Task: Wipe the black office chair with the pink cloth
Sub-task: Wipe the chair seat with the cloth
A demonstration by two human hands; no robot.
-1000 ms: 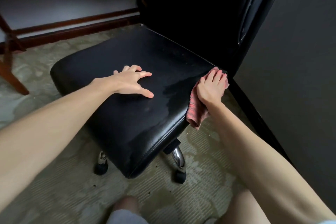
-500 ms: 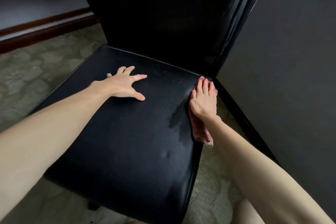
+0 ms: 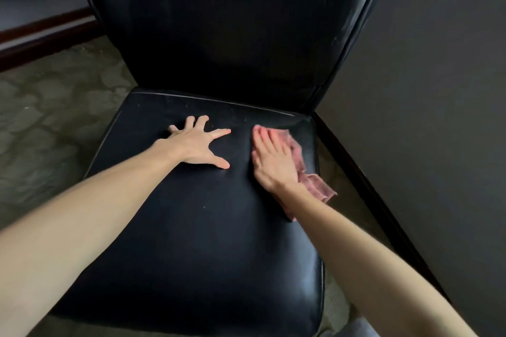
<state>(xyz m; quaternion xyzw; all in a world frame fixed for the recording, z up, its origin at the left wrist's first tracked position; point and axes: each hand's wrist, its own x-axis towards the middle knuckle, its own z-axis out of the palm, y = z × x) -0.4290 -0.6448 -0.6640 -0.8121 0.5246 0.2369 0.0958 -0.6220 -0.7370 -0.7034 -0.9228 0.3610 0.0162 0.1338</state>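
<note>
Toward one o'clock on the seat of the black office chair [image 3: 208, 227], the right hand [image 3: 273, 159] presses the pink cloth [image 3: 315, 186] flat under straight fingers to rub the leather, while the left hand [image 3: 195, 146], splayed and holding nothing, rests at twelve, likely steadying the chair.

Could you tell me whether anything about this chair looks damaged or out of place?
Pale specks dot the black office chair along the seat's rear seam, and light scuffs mark the backrest's right edge. The pink cloth under the right hand trails over the seat's side.
</note>
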